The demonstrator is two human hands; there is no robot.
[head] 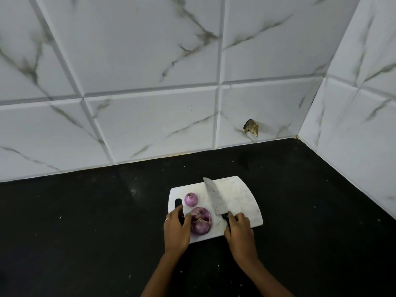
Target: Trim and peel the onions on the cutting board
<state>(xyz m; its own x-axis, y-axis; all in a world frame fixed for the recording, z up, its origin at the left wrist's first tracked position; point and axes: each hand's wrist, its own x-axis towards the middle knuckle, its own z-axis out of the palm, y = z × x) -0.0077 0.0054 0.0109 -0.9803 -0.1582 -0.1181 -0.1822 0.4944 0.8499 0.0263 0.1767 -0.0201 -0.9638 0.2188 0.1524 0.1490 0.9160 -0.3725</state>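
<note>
The large onion [201, 221] sits at the 7 o'clock corner of the cutting board [242, 196], root tuft facing up. The left hand [176, 229] is nearer, its fingers [188, 215] cupping the onion's 9 o'clock side. At 3 o'clock the right hand [239, 230] grips the knife [214, 196], blade running toward 11 o'clock just beside the onion. The small onion [191, 199] lies at 11 o'clock.

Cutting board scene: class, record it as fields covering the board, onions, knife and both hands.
surface: white cutting board on a black counter
produce: small onion at far left; large onion nearer, both whole
tool: knife right of the onions, tip pointing away
left: left hand holds the large onion's side
right: right hand grips the knife's handle
</note>
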